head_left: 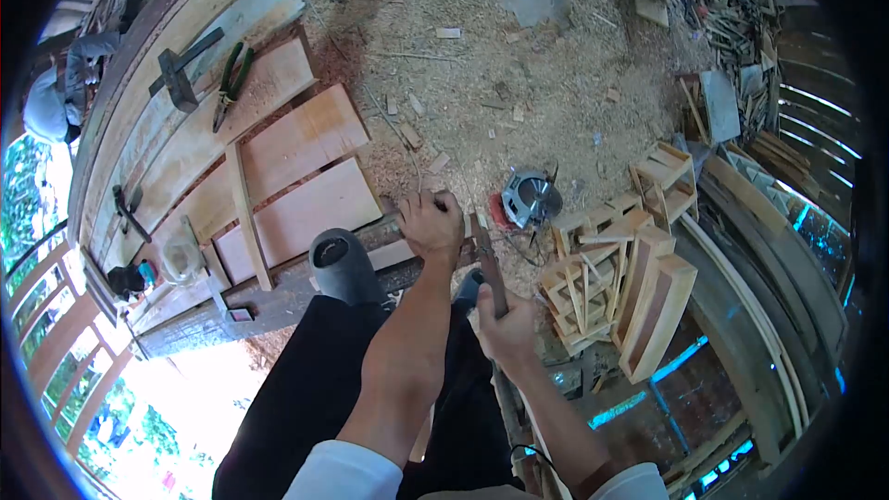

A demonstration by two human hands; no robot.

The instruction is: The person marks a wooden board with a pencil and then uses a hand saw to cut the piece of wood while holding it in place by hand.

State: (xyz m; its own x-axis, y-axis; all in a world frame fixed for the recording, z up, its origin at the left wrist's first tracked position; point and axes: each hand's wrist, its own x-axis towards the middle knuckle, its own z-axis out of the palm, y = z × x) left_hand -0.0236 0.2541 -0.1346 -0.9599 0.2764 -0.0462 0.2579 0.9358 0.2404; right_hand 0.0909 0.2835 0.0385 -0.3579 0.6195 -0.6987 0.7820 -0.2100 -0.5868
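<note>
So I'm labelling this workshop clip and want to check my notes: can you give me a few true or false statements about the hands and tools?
1. The right hand grips a wooden tool handle. True.
2. The left hand rests on the circular saw. False: it presses on a piece at the bench edge; the saw lies apart on the sawdust.
3. Green-handled pliers lie on the planks. True.
4. The hammer is in a hand. False: it lies on the boards.
</note>
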